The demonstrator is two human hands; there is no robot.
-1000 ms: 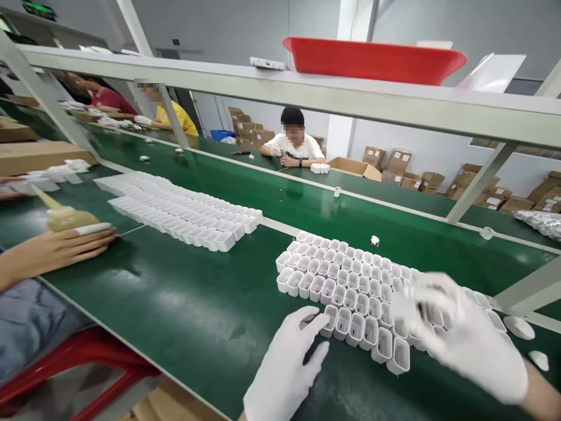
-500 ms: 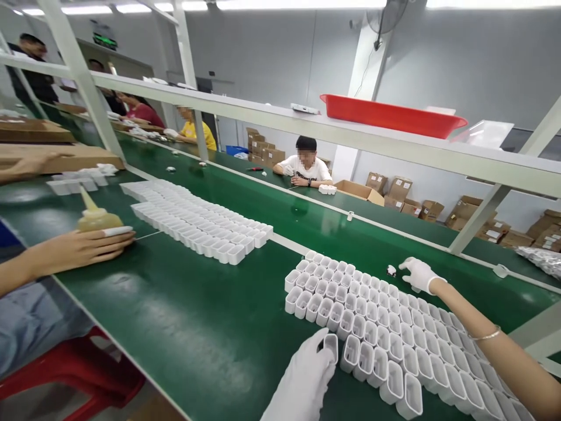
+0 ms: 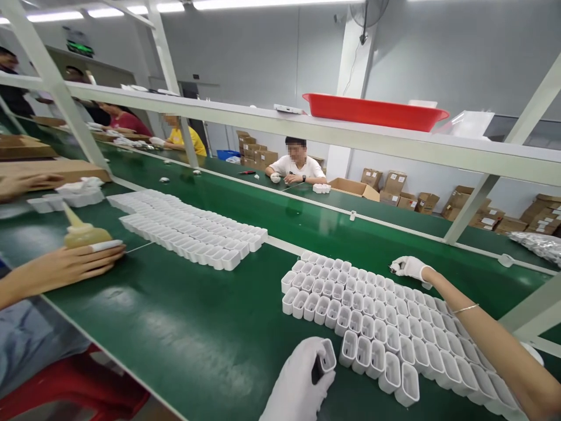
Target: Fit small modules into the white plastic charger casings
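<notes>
At six o'clock in the view, the gloved left hand (image 3: 298,386) is cut off at the wrist by the lower edge. Its grip is closed around one white housing (image 3: 327,355), which stands upright with its open mouth up. A dark patch shows between the glove and the housing, and I cannot tell what it is. This housing stands just off the seven o'clock corner of the near block of housings (image 3: 385,318), with a narrow gap between them.

At the block's one o'clock edge, the right hand (image 3: 408,268), also gloved, lies on the green tabletop (image 3: 184,333). Its fingertips are at a small dark-and-white piece (image 3: 391,268). The curled fingers hide the grip, so I cannot tell whether it pinches the piece or only touches it. The bare forearm crosses over the block's right side and wears one thin bracelet.

The near block runs out of view at four o'clock and the arm covers part of it, so its housings cannot be counted. There are many dozens in slanted rows. A second block (image 3: 188,231) lies well apart at ten o'clock, its far rows too small to count.

At nine o'clock one bare hand of a co-worker (image 3: 74,266) rests beside one yellowish squeeze bottle (image 3: 81,234). That person's body is cut off by the left edge.

One red tray (image 3: 377,111) sits on the overhead shelf at one o'clock. Beyond the tabletop, three seated people show clearly: one in white (image 3: 295,166), one in yellow and one in red. Posts and the frame edge partly hide others at ten o'clock.
</notes>
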